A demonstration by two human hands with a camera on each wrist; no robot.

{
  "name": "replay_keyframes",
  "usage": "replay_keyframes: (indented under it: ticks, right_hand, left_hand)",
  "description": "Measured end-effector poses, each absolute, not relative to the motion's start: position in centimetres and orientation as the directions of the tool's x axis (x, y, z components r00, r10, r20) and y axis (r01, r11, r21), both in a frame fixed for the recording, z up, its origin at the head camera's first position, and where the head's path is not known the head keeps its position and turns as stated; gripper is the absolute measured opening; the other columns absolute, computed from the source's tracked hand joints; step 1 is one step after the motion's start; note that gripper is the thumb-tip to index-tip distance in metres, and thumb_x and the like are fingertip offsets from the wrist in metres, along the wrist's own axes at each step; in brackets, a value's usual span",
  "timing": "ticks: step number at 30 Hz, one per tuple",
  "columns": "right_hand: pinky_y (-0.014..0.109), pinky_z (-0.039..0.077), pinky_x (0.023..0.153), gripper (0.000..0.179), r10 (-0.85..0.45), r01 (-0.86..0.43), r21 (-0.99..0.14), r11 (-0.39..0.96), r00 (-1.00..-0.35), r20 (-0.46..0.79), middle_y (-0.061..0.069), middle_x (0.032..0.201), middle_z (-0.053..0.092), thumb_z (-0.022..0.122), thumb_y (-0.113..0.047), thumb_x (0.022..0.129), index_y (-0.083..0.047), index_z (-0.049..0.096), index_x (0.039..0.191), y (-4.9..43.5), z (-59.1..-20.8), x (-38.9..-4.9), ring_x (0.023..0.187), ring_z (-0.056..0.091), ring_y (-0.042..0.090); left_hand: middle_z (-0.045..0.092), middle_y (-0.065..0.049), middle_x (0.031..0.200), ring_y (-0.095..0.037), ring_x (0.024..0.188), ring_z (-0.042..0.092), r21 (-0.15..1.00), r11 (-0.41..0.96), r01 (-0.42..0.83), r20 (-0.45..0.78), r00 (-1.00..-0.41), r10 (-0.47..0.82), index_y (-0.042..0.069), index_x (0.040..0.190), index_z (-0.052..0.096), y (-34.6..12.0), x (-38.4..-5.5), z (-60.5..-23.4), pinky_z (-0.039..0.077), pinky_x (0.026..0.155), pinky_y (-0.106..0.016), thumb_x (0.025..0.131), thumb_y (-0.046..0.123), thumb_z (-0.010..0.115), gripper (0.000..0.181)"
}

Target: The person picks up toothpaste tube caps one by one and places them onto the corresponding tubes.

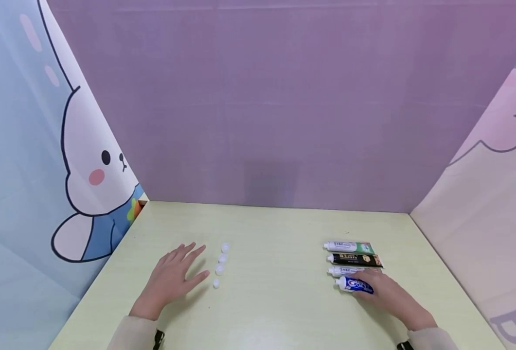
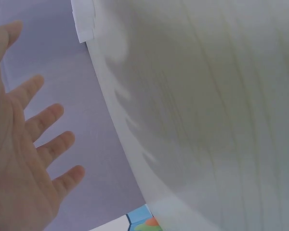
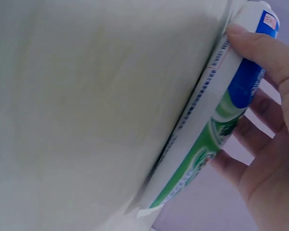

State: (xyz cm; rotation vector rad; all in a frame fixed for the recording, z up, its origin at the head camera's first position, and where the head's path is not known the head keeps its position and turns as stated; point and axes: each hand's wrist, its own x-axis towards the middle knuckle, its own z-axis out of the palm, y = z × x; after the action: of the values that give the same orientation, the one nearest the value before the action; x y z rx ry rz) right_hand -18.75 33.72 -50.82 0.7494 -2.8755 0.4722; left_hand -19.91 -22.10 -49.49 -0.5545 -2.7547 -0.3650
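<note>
My right hand (image 1: 384, 294) holds a blue and white toothpaste tube (image 1: 356, 285) on the right side of the table. In the right wrist view the thumb lies along one side of this tube (image 3: 209, 125), which also shows green, and the fingers sit on the other side. Just beyond it lie a white toothpaste tube (image 1: 343, 271), a black toothpaste tube (image 1: 356, 259) and a white and green toothpaste tube (image 1: 349, 247), their necks pointing left. With fingers spread, my left hand (image 1: 172, 277) holds nothing and is left of several small white caps (image 1: 220, 269) standing in a column.
The pale table (image 1: 275, 291) spans between the caps and the tubes. A purple cloth wall (image 1: 275, 107) rises at its back edge. Printed curtains flank it, a rabbit curtain (image 1: 21, 204) on the left and a pink and cream curtain (image 1: 498, 204) on the right.
</note>
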Motion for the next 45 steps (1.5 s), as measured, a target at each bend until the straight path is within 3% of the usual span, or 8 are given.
replay_keyframes:
  ticks: [10,24,30,38,45]
  right_hand:
    - [0.056,0.054,0.083,0.042,-0.442,-0.494,-0.287,0.821,-0.867,0.229,0.016,0.111,0.069,0.079,-0.03,0.087,-0.01,0.068,0.123,33.5,-51.1,-18.9,0.1,0.065,0.038]
    - [0.046,0.055,0.085,0.041,-0.482,-0.552,-0.293,0.781,-0.83,0.282,0.007,0.117,0.071,0.075,-0.03,0.092,-0.015,0.066,0.129,32.3,-50.6,-19.1,0.104,0.067,0.024]
    - [0.037,0.056,0.08,0.04,-0.518,-0.595,-0.255,0.762,-0.797,0.312,0.001,0.116,0.07,0.072,-0.031,0.094,-0.018,0.063,0.132,31.2,-50.2,-19.7,0.098,0.064,0.01]
    - [0.04,0.057,0.08,0.04,-0.524,-0.602,-0.256,0.756,-0.792,0.312,0.002,0.116,0.07,0.067,-0.038,0.097,-0.016,0.064,0.13,29.5,-50.2,-20.5,0.099,0.067,0.016]
    - [0.036,0.056,0.079,0.037,-0.528,-0.586,-0.324,0.742,-0.81,0.255,-0.004,0.115,0.069,0.061,-0.045,0.099,-0.024,0.063,0.129,27.9,-49.8,-20.9,0.096,0.063,0.008]
  left_hand:
    - [0.053,-0.015,0.144,-0.045,0.131,0.047,0.185,0.891,0.414,0.351,-0.875,0.333,0.018,0.144,0.056,-22.0,-19.8,-49.3,0.039,0.101,-0.064,0.093,0.056,0.064,0.064]
    - [0.055,-0.015,0.142,-0.045,0.129,0.048,0.181,0.897,0.403,0.328,-0.885,0.331,0.017,0.143,0.057,-21.6,-19.5,-48.8,0.04,0.1,-0.064,0.093,0.055,0.063,0.063]
    - [0.056,-0.015,0.14,-0.043,0.128,0.05,0.182,0.904,0.388,0.301,-0.897,0.324,0.016,0.142,0.058,-21.6,-19.5,-48.8,0.04,0.1,-0.063,0.093,0.057,0.063,0.064]
    - [0.063,-0.01,0.129,-0.034,0.117,0.059,0.19,0.912,0.364,0.219,-0.921,0.322,0.017,0.136,0.063,-21.3,-19.8,-49.0,0.049,0.088,-0.057,0.093,0.061,0.06,0.062]
    - [0.067,-0.007,0.119,-0.029,0.107,0.064,0.226,0.896,0.383,0.202,-0.918,0.342,0.018,0.129,0.068,-20.8,-20.1,-49.3,0.052,0.081,-0.051,0.086,0.058,0.071,0.059]
